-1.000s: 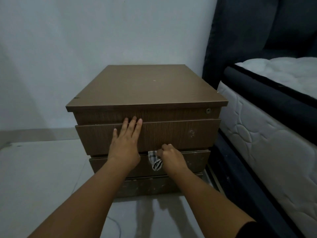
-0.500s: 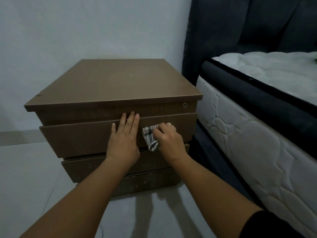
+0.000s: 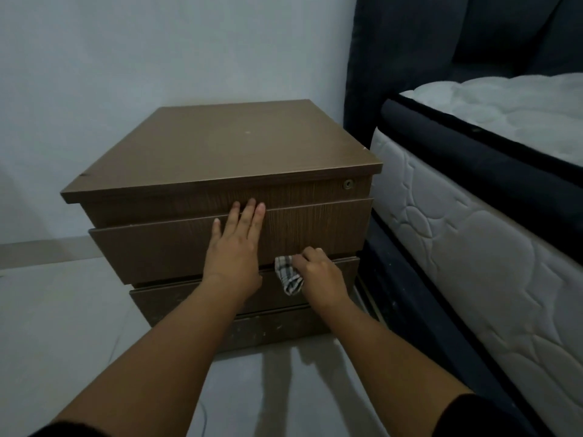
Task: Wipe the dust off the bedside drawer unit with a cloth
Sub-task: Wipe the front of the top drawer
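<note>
The brown wooden drawer unit [image 3: 220, 146] stands on the floor in front of me, with stacked drawer fronts below its flat top. My left hand [image 3: 235, 247] lies flat and open on the upper drawer front, fingers pointing up. My right hand [image 3: 318, 275] is closed on a small checked cloth [image 3: 287, 274], pressed against the bottom edge of that same drawer front, just right of my left hand. Part of the cloth hangs down over the lower drawer front.
A white quilted mattress [image 3: 473, 247] on a dark bed frame [image 3: 407, 291] stands close on the right, with a dark headboard [image 3: 410, 58] behind. A pale wall [image 3: 157, 58] is behind the unit. Grey floor [image 3: 63, 326] spreads to the left and toward me.
My right hand with the cloth went up onto the upper drawer front, then came back down to its lower edge. My left hand stayed flat on the drawer. The view shifted sideways.
</note>
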